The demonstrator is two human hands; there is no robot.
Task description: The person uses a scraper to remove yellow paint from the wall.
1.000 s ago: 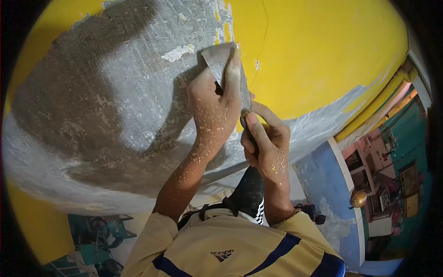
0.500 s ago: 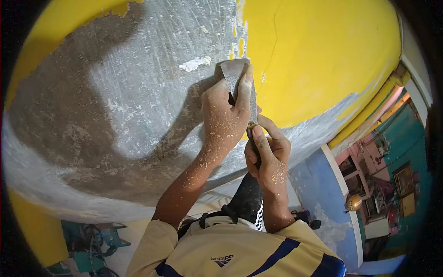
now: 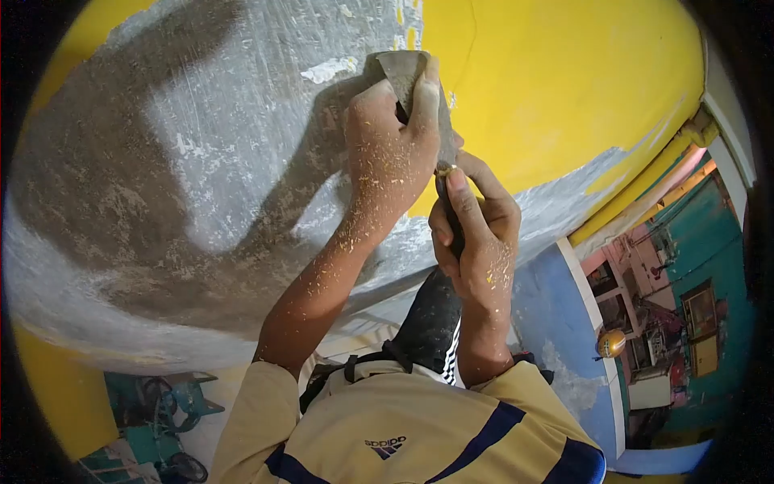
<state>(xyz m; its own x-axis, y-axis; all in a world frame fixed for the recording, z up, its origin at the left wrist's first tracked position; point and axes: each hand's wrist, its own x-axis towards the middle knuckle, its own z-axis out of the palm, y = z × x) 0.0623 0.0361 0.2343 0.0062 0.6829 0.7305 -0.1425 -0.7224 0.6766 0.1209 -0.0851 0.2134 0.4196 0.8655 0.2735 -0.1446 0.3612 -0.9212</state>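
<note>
A scraper (image 3: 447, 149) sits against the wall (image 3: 242, 145), its blade (image 3: 401, 68) just short of 12 o'clock, its handle (image 3: 444, 190) just short of 6. My right hand (image 3: 484, 234) is closed around that handle; my left hand (image 3: 391, 145), nearer the blade, pinches the metal, thumb (image 3: 429, 89) along it. Yellow paint (image 3: 564, 97) spreads at 3 o'clock, bare grey at 9.

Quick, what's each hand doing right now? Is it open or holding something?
Left hand: closed on the scraper's blade, thumb along it.
Right hand: closed, holding the scraper's dark handle.
</note>
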